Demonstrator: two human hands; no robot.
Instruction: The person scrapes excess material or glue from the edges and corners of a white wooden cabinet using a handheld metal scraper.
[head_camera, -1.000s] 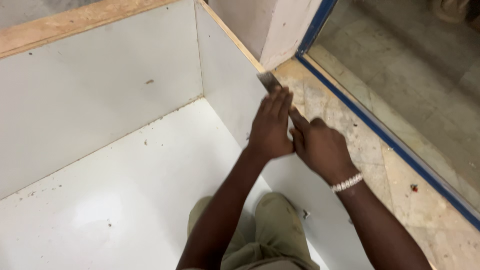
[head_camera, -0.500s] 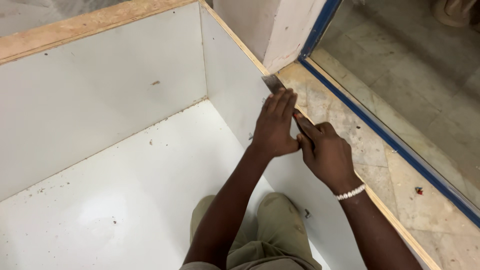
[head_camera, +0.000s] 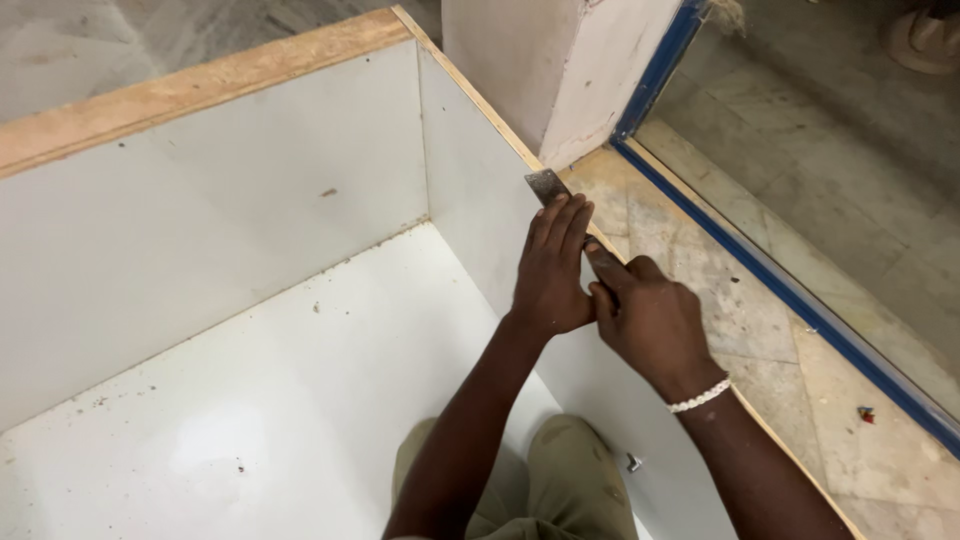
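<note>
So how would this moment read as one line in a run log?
left hand: flat on metal blade | right hand: gripping behind | blade: on white panel's top edge

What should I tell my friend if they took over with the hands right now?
Left hand: flat, fingers pressed on a small metal blade lying on the top edge of the white cabinet's side panel.
Right hand: closed beside the left, thumb pushing toward the blade; what it grips is hidden. A white beaded bracelet is on that wrist.
Done: the blade sits on the raw wooden edge, near the back corner.
Left: the edge ahead of the blade looks untouched; small dark specks lie on the cabinet floor.
</note>
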